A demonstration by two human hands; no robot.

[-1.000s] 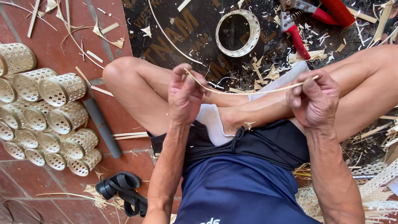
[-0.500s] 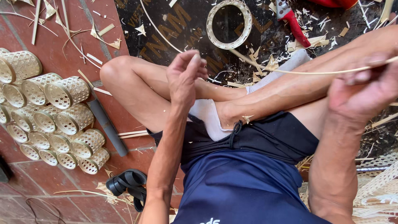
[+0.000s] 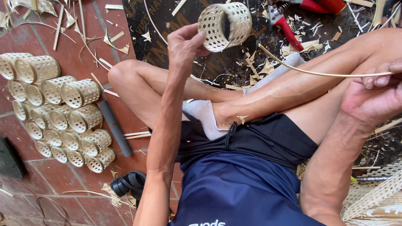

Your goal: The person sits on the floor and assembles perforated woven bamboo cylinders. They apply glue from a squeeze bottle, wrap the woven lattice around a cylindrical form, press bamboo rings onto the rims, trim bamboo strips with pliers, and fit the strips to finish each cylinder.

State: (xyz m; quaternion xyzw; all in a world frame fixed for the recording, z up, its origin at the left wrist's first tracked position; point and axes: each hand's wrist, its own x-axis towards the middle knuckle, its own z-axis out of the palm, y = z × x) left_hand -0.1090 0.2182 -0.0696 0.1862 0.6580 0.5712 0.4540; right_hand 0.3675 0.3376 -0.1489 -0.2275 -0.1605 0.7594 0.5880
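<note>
In the head view, the left hand (image 3: 186, 44) is lifting a small woven basket (image 3: 225, 26) above the dark mat (image 3: 176, 25) — fingers pinching its rim. The basket is a pale open-weave cylinder, lying tilted with its mouth facing the camera. The right hand (image 3: 372, 98) is closing around a thin cane strip (image 3: 322, 73) — the strip is arching across the bent legs toward the basket. Finished baskets (image 3: 63, 115) are lying stacked on the red tiles (image 3: 67, 175) at the person's left, and red pruning shears (image 3: 287, 23) are resting just beyond the basket.
</note>
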